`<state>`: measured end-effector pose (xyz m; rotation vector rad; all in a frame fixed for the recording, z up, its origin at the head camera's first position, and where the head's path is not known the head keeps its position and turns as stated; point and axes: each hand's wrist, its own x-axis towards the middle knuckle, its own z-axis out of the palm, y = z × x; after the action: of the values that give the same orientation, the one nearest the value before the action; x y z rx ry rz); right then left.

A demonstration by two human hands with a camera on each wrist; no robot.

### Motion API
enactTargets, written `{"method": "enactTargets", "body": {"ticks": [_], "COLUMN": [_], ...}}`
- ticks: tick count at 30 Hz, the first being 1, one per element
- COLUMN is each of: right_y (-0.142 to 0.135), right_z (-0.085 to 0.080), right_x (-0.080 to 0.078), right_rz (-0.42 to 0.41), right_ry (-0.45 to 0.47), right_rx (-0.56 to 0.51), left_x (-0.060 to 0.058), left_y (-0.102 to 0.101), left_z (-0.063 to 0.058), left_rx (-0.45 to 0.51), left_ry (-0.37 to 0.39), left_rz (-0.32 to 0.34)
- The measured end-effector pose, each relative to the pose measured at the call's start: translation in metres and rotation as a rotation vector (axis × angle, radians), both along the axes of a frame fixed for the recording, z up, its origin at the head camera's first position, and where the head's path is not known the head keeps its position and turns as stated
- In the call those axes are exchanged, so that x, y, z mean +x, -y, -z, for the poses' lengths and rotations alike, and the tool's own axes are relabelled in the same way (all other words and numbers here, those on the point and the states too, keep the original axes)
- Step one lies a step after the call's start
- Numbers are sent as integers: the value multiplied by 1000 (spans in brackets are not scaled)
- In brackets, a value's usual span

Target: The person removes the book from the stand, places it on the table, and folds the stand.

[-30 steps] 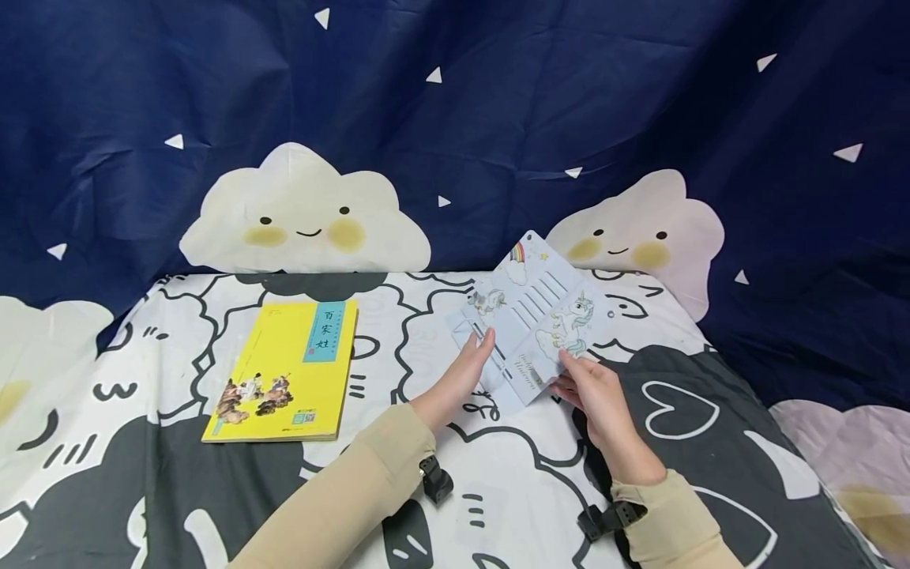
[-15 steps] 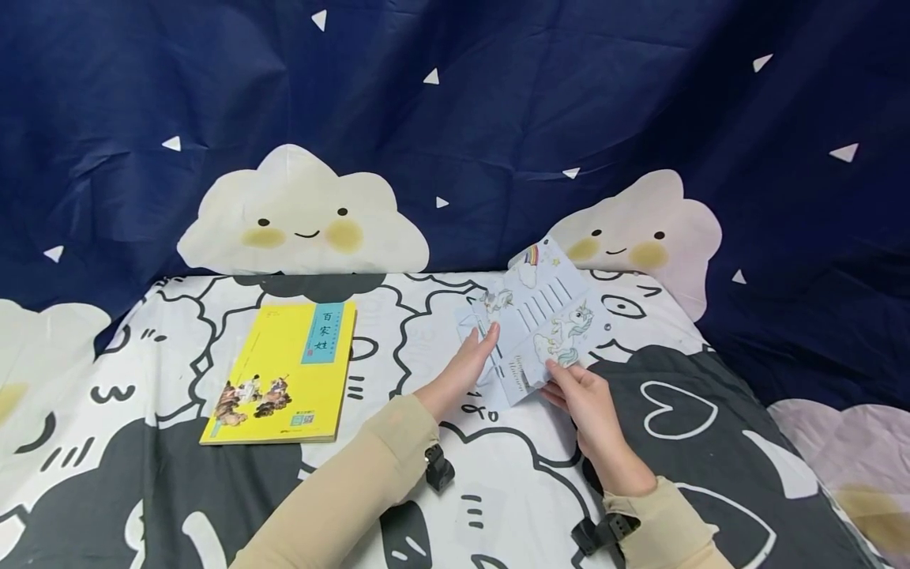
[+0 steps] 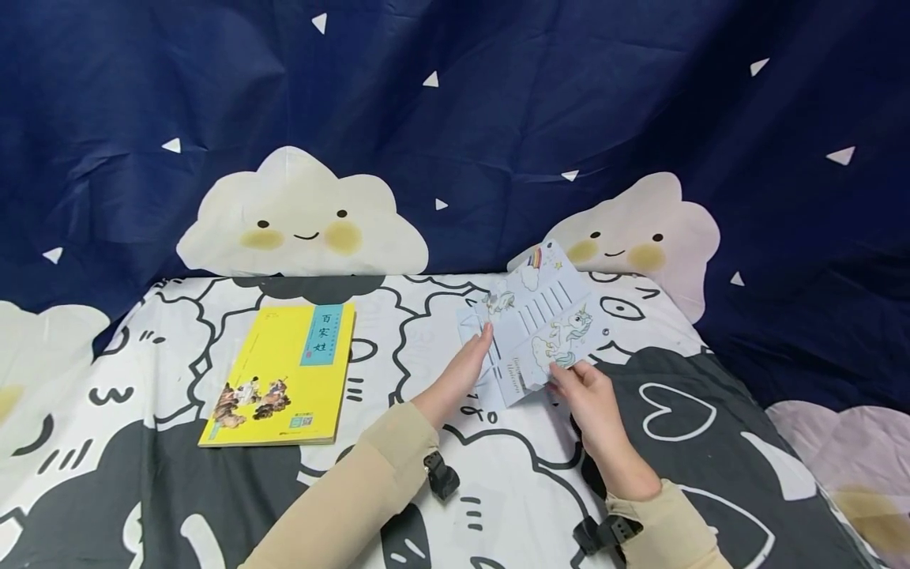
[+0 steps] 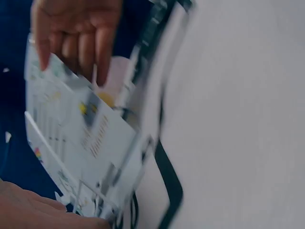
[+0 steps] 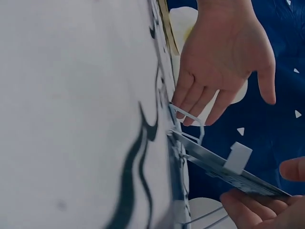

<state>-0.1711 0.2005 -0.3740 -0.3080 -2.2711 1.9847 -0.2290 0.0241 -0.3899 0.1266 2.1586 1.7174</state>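
A pale blue book stand (image 3: 536,320) printed with unicorns and a rainbow is held tilted over the bed sheet in the head view. Its slotted panel faces up. My right hand (image 3: 590,399) pinches the lower right edge, thumb on the front and fingers behind. At the stand's left side is my left hand (image 3: 462,367), thumb raised. The right wrist view shows the left hand's (image 5: 224,62) fingers straight, tips at a thin wire loop (image 5: 202,125) of the stand. A small flap (image 5: 238,157) sticks out from the panel there.
A yellow book (image 3: 273,371) with a blue title label lies flat on the cartoon-print sheet (image 3: 512,474), left of the hands. Behind hangs a dark blue curtain (image 3: 490,103) with clouds and white triangles.
The stand has shifted slightly right and turned a little, its lower part angled differently. My right hand has moved slightly left and down along with it; the yellow book stays put.
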Motion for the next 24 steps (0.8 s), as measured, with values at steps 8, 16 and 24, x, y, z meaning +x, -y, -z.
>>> {"method": "enactTargets", "body": {"ticks": [8,16,24], "right_y": [-5,1,17], "right_z": [-11,-25,-32], "right_x": [-3,-4,0], "right_rz": [55,69,4], "right_ry": [-79,-140,-178], "right_rx": [-28,-52,19], "left_x": [11,19,22], "left_y": [-1,-4,-4], "left_z": [-3,-8,-12], "left_rx": [124,105,141], "left_ry": [11,-41,-60], "left_rz": [14,13,20]}}
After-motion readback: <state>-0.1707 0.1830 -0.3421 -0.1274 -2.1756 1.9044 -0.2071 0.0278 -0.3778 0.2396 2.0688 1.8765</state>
